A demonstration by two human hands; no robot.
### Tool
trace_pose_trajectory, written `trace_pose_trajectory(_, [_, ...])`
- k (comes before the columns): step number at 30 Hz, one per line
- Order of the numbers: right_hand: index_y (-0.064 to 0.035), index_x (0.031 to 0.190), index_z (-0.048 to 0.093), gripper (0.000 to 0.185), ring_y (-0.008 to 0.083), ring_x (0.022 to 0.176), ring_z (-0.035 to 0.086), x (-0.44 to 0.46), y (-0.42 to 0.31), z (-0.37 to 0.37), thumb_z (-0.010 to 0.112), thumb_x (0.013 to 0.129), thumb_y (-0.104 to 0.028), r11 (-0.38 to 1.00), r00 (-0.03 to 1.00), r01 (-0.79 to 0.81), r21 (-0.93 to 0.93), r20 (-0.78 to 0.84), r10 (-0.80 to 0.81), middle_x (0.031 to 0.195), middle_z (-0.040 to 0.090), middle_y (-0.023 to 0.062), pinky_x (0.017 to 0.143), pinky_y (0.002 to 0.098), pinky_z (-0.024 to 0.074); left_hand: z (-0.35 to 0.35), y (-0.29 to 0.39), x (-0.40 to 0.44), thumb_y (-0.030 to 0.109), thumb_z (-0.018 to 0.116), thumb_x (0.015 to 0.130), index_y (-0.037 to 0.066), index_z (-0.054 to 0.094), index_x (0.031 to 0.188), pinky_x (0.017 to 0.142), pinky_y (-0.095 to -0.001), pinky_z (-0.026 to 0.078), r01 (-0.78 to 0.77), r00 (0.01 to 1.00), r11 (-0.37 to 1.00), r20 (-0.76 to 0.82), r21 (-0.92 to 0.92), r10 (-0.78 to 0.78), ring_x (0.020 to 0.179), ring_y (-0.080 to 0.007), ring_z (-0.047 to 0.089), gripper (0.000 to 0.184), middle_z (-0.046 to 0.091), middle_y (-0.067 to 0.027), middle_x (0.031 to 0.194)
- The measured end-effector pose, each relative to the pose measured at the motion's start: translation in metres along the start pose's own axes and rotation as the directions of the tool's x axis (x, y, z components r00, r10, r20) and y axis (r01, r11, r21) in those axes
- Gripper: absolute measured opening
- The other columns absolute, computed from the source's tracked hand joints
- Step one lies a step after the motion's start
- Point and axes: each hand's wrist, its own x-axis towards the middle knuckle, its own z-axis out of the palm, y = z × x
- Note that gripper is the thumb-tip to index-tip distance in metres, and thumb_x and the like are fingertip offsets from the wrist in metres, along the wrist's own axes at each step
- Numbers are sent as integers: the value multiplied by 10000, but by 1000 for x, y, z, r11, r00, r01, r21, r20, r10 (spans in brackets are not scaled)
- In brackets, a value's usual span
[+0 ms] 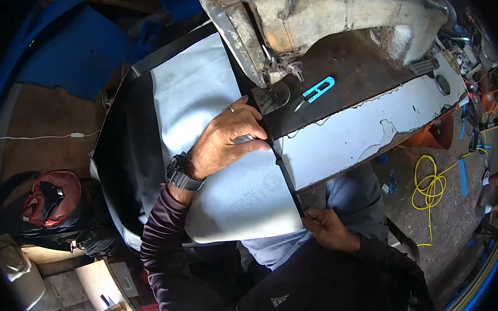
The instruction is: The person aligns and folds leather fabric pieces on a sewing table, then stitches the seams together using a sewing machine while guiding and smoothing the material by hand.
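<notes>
A white-backed sheet [200,96] with faint printed lettering lies beside the sewing machine [331,13], a black strip along its right edge. My left hand [230,135], wearing a ring and a wristwatch [183,172], rests on the sheet. Its thumb and fingers pinch the black strip [285,182] just in front of the presser foot [267,91]. Lower down, my right hand [329,228] grips the strip near the sheet's bottom right corner; its fingertips are partly hidden. Blue thread snips [319,89] lie on the machine bed to the right of the needle.
A worn white table edge [367,131] with chipped laminate runs to the right. Black material [125,140] hangs at the left of the sheet. A coiled yellow cable [429,187] lies on the floor at right. A red and black bag [52,199] is at far left.
</notes>
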Motion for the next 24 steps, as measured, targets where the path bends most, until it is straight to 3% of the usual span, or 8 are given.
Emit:
trace_pose_trajectory(8, [20,976,633,178,65,801,448,-5,-1,1,582,1115,-79,996,996,-86,1,7,86,819,503,-21,693,303,416,-2,-2,8,156,945,780,132,792,920,1238,-563,439,-47,999,999,13,-15,47,1133,-248,698,208,732,6,911])
trace_pose_trajectory(11, [24,1004,636,169,65,812,454,-8,5,0,556,1124,-64,985,996,-80,150,40,75,829,515,-23,707,294,417,-2,-2,12,155,946,777,149,812,940,1249,-559,435,-46,998,998,30,-31,47,1158,-253,692,211,740,28,901])
trace_pose_trajectory(17, [25,1000,633,208,72,820,465,-7,-1,2,524,1142,-79,984,998,-67,163,26,64,838,529,-26,718,308,420,0,-6,15,164,946,773,146,800,925,1226,-537,460,-40,998,998,43,-52,43,1164,-251,692,212,751,34,918])
trace_pose_trajectory(23, [18,889,618,312,69,786,431,-8,3,-8,567,1150,-147,988,996,64,140,53,-72,796,487,-30,682,324,398,2,-5,12,167,946,768,143,792,922,1222,-540,459,-47,999,999,22,-7,48,1165,-252,688,219,747,38,918])
trace_pose_trajectory(24, [15,862,609,335,67,771,420,-8,0,-6,585,1146,-162,994,999,26,102,41,-30,778,472,-35,666,324,389,2,-5,13,165,946,768,144,792,923,1225,-541,457,-51,998,999,25,-5,51,1167,-252,687,220,747,37,919])
